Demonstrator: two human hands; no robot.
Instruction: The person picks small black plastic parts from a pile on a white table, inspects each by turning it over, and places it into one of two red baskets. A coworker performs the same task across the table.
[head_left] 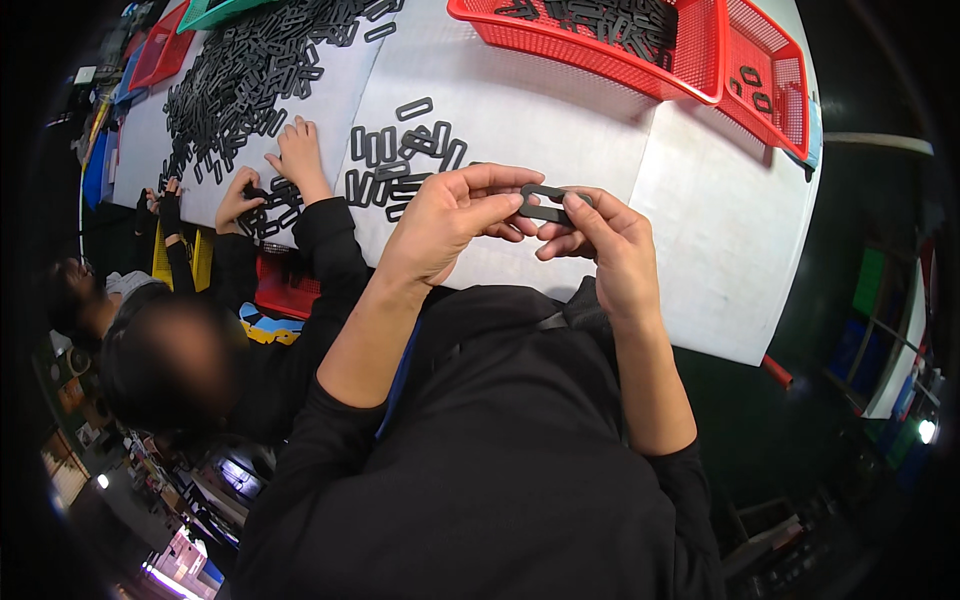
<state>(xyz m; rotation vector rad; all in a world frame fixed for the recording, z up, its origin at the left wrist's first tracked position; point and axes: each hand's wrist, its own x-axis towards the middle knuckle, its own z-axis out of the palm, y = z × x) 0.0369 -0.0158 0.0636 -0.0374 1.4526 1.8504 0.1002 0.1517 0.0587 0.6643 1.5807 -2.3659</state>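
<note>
Between my two hands, above the white table, is a black oblong ring (545,212) with rounded ends and a long slot through it. My left hand (468,212) pinches its left end with thumb and fingers. At the right end, my right hand (607,232) grips it the same way, the thumb lying over the rim. Just left of my left hand, a loose group of similar black oblong rings (375,147) lies spread on the table, partly hidden behind my wrist.
A red mesh basket (590,62) with many black rings stands at the far side. Beside it, another red basket (790,95) holds several. A large heap of rings (225,95) covers the table (700,230) at far left. Co-workers' hands (300,155) handle rings at the left.
</note>
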